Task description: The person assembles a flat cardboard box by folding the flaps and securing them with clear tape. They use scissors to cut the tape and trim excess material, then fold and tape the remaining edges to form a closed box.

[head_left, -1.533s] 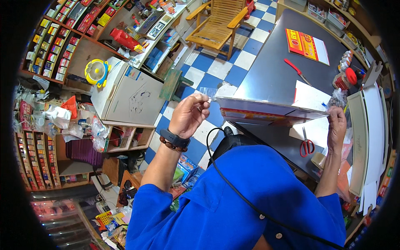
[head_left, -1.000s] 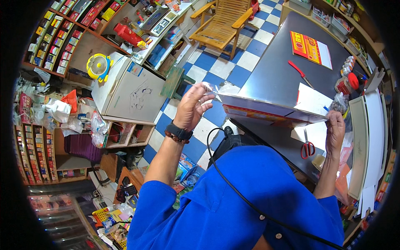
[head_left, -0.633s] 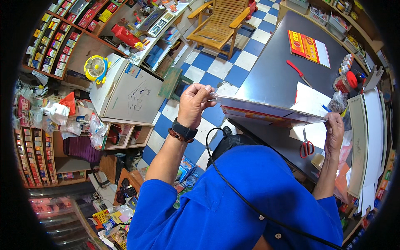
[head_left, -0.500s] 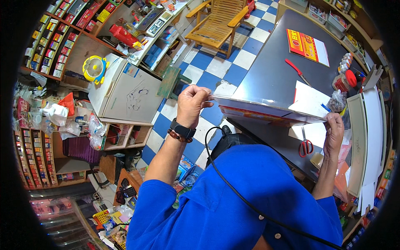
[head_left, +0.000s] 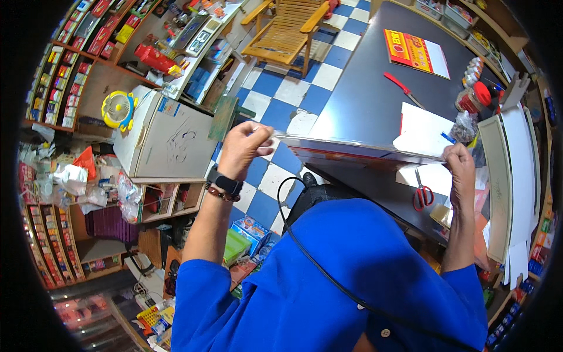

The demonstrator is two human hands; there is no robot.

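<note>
Board (head_left: 334, 156): thin, red printed face toward person, up over desk (head_left: 352, 97) by its near edge.
Long axis: left to right, right end slightly nearer person; left end points out past desk's left edge.
Left hand (head_left: 246, 149): fingers curled, pinched, at left end; can't tell what's in it.
Right hand (head_left: 460, 170): closed, pinching board's right end.
Scissors (head_left: 423, 195): near side, blades toward board.

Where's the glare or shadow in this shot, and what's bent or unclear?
Head view: whitish glare lies on the dark table; head view: shadow darkens the blue shirt; head view: the tall white panel looks bowed near the picture's rim, and what the left grip pinches is too faint to tell.
</note>
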